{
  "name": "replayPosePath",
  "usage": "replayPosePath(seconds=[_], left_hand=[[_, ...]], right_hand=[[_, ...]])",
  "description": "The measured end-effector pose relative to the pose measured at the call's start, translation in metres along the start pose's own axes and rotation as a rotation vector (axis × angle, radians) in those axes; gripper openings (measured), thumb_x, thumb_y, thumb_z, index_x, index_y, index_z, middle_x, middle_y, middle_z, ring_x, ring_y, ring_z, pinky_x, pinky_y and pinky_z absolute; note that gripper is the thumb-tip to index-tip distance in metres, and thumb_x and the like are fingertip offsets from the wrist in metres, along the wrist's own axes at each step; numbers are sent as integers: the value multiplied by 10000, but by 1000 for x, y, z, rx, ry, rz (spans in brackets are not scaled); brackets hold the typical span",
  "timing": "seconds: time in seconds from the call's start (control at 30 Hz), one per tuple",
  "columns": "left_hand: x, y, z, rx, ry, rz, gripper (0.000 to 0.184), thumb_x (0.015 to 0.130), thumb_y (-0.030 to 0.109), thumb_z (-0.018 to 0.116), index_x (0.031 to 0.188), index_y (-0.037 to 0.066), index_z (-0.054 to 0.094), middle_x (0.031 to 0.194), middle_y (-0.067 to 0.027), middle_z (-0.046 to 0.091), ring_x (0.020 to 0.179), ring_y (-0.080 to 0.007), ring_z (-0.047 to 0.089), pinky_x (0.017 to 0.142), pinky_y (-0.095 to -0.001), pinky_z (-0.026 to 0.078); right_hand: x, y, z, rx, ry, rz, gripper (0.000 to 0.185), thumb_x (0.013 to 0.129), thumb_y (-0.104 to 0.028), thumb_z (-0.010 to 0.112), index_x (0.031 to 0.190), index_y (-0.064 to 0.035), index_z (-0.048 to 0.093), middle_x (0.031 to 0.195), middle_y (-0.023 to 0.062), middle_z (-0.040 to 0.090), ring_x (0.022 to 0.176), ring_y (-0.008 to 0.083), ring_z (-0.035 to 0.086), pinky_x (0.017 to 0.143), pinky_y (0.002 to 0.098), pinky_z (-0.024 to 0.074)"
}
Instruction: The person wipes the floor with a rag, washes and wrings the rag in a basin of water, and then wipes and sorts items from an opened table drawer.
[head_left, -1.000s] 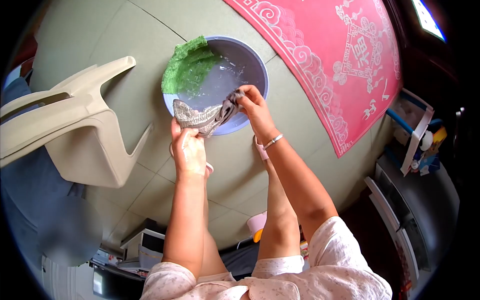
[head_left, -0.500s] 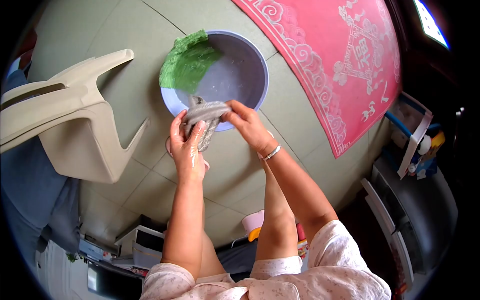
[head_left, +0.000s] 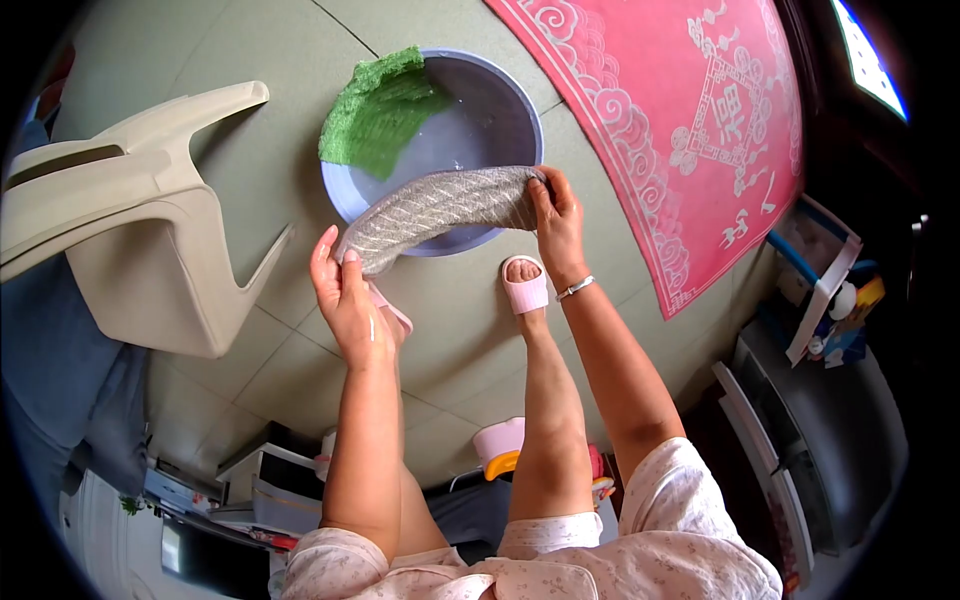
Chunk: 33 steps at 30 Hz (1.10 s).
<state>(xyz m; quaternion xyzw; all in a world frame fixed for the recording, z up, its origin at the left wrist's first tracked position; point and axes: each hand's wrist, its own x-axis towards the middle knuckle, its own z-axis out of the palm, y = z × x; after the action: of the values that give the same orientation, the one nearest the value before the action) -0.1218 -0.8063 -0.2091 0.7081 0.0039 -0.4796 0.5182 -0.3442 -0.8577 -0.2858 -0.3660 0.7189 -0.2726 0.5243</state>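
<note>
Item: cloth [head_left: 445,208], one, grey with pale stripes, knitted, long and narrow, held across the near part of the basin [head_left: 345,195], from its 8 to its 4 o'clock; contact with the rim cannot be told. Long axis: 8 to 2 o'clock, upper edge bowed toward 12. Left hand [head_left: 345,305]: at the cloth's 8 o'clock end, thumb pressed on the near face, other fingers partly spread toward 11; the cloth leads off from this grip toward 2. Right hand [head_left: 560,225]: at the opposite end, thumb and fingers pinching the corner; from here the cloth runs toward 9, dipping to 8. Nearer hand to the basin: the right, its fingertips beside the rim in this view; the basin's middle lies at its 10 o'clock and the left's 1. Surroundings, by the basin's dial: mesh [head_left: 380,115], green, draped over the rim at 10; mat [head_left: 700,130], red, at 3; sandal [head_left: 526,287], pink, on a foot at 5; chair [head_left: 190,260], beige, near 8.
</note>
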Motion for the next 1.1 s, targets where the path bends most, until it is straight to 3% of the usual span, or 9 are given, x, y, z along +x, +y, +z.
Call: replayPosePath(seconds=[0.13,0.17,0.27,0.43,0.6,0.7,0.87,0.97,1.1], left_hand=[[3,-12,-6,217,-15,2,510,926,-44,426,1417,83,369,1464,-134,370,1358,-255,343,1121,-379,253],[2,-12,-7,252,-27,-9,554,911,-34,458,1441,77,341,1514,-139,307,1416,-268,259,1144,-386,204],[-2,-14,-7,321,-52,-20,549,914,-9,481,1439,66,340,1506,-140,313,1409,-266,272,1151,-396,197],[-11,-21,-13,220,-209,-150,509,909,52,553,1395,53,399,1477,-149,355,1389,-241,308,1150,-392,192],[-16,-28,-27,224,-218,-262,461,919,90,577,1356,39,442,1427,-130,433,1343,-236,376,1106,-371,288],[-18,-30,-27,153,-181,-300,383,927,91,574,1294,27,486,1390,-118,466,1319,-219,399,1091,-364,312],[-19,-26,-18,151,-166,-307,322,928,53,555,1244,5,522,1311,-118,518,1257,-211,452,1056,-341,351],[-20,-33,-16,160,-171,-317,273,928,23,539,1198,-7,557,1246,-107,555,1193,-193,496,1017,-315,386],[-22,-32,-14,144,-186,-336,264,920,12,538,1182,-2,564,1220,-93,563,1173,-183,503,1009,-306,390]], right_hand=[[-2,10,4,-168,-39,-41,267,936,-41,558,1202,-58,582,1010,45,636,974,126,564,864,254,454],[-2,15,9,-196,-76,-64,324,923,1,501,1236,-61,554,1143,156,629,1046,242,612,908,327,466],[1,17,27,-562,-234,-141,465,863,51,465,1288,-125,531,1246,152,571,1097,353,577,932,411,467],[25,63,84,-972,-398,-277,384,862,-98,512,1187,-265,629,1121,61,582,1071,286,534,943,419,418],[44,89,119,-1277,-492,-378,346,854,-100,525,1124,-282,642,1118,50,591,1129,275,531,945,478,415],[52,81,104,-1170,-568,-414,241,839,-101,555,1040,-202,642,1086,72,593,1090,281,549,913,443,449],[54,76,97,-602,155,-88,266,744,-185,749,928,-81,589,976,149,615,909,368,607,792,436,502],[65,88,105,-672,-117,180,196,769,-141,709,889,-27,605,870,148,670,802,313,645,748,411,508],[39,81,114,-199,-90,-59,85,786,-74,636,840,-39,580,708,124,626,633,267,610,620,352,475]])
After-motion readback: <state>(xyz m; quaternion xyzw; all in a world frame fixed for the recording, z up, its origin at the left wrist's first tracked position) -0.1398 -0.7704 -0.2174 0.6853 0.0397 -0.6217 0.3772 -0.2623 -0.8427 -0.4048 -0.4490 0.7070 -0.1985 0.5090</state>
